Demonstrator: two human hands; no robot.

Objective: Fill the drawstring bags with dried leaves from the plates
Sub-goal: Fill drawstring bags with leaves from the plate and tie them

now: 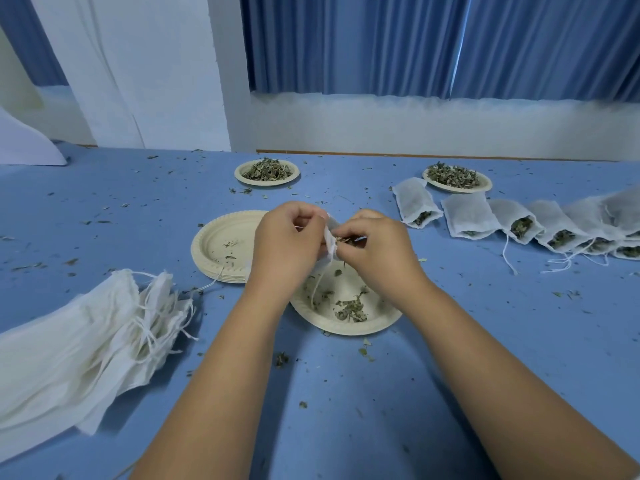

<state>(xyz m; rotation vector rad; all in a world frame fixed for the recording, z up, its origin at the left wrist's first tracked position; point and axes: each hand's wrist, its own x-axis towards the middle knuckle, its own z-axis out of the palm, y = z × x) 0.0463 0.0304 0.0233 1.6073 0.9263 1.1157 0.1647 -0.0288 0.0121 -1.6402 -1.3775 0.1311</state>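
Just the head view here, so that's all we're going on: both arms reach out over the blue worktop (519, 289) and meet in the middle. Our left grip (284, 244) is curled round a small white drawstring bag (330, 237), holding it up by the mouth just above the near plate (346, 329). Our right grip (377, 251) is right up against it, fingertips pinching a bit of dried leaves (343, 240) at the bag's opening. The bag's string (316, 289) dangles down over the near plate, which only has a thin scatter of leaf bits on it. Just left of that, partly behind the left grip, there's a stack of empty plates (218, 244) with a few crumbs on top. Further back we see a heaped centre plate (266, 172) and a heaped right plate (457, 180), both piled with leaves. A row of filled bags (467, 216) lies overlapping along the right side, mouths towards us, strings trailing. A pile of flat empty bags (86, 341) sits near left. Leaf crumbs are all over the worktop, and blue curtains (415, 43) hang behind.
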